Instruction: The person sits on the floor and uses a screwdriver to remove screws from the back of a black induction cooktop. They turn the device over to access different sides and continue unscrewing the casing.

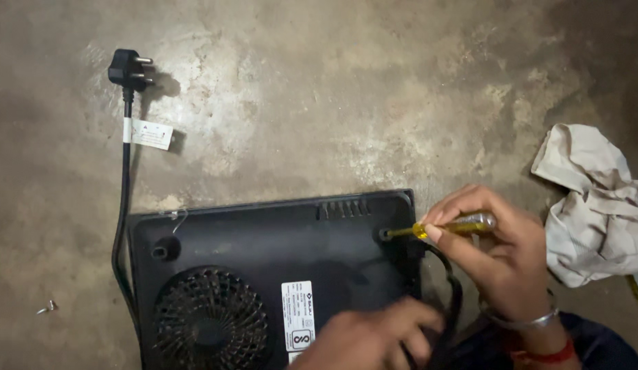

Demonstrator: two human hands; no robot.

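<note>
Blurred at the bottom edge, the left hand lies flat on the black cooker, which sits upside down on the concrete floor; its fingers look spread rather than closed on anything, though the blur makes that hard to swear to. Up and to the right, the right hand pinches a yellow-handled screwdriver, fingers wrapped tight round the handle, and the tip sits in a screw hole at the cooker's far right corner. Fan grille shows at lower left of the base, a white label beside it. Black cord runs up the left side to a three-pin plug. One loose screw lies on the floor well left of the cooker. Crumpled pale cloth rests just right of the working hand.
</note>
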